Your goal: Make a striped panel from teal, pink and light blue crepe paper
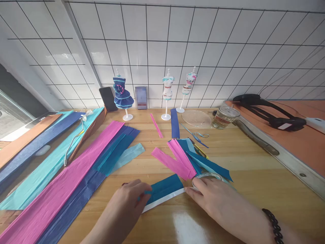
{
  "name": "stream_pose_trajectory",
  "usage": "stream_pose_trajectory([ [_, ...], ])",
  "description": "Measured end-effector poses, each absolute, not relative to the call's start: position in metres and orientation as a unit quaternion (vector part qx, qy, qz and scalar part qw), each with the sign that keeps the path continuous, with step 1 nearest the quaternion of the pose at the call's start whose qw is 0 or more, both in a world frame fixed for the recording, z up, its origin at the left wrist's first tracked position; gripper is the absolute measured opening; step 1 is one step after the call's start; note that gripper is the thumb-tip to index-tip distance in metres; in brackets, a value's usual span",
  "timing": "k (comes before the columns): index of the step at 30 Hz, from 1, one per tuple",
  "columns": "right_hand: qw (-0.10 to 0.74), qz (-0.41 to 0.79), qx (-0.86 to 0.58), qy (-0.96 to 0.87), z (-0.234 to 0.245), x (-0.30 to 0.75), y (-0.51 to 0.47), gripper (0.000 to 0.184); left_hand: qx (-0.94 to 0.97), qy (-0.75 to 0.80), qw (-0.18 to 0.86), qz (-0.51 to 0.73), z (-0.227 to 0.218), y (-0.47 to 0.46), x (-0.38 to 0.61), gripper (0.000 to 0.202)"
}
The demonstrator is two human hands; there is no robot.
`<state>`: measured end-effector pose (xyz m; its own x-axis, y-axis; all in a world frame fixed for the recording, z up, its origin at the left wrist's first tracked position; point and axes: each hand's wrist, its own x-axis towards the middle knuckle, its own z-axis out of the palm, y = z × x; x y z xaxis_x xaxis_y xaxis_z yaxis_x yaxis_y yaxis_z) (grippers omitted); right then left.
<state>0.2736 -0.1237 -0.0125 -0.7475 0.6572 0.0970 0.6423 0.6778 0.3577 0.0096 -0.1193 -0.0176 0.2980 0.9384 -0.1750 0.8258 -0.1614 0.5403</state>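
Note:
A teal crepe paper strip (166, 187) lies on the table between my hands, with a white tape-like band along its near edge. My left hand (130, 196) is closed on the strip's left end, and a bit of blue shows at its fingertips. At the other end, my right hand (215, 198) has thumb and finger together at the tip of the white band. Just beyond its knuckles is a round, pale tape roll (208, 175), partly hidden by the hand. Pink crepe strips (175, 161) and a dark teal piece (212, 165) lie past it.
Long pink (83, 169) and blue crepe strips cover the left side. Three small dress forms, one in a blue dress (123, 95), stand by the tiled wall near two phones. A yellow cutter (201, 151), a clear dish (196, 118) and a glass (224, 118) are right of centre.

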Motion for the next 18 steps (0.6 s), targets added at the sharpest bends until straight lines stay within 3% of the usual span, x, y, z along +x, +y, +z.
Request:
stream_pose_trajectory([
  [9,0.009,0.194,0.362,0.912,-0.016,0.275,-0.123,0.029,0.913,0.380,0.146,0.023,-0.041,-0.096,0.060,0.030],
  [18,0.029,0.187,0.356,0.915,-0.021,0.273,-0.122,0.027,0.919,0.376,0.105,0.056,-0.067,-0.097,0.060,0.031],
])
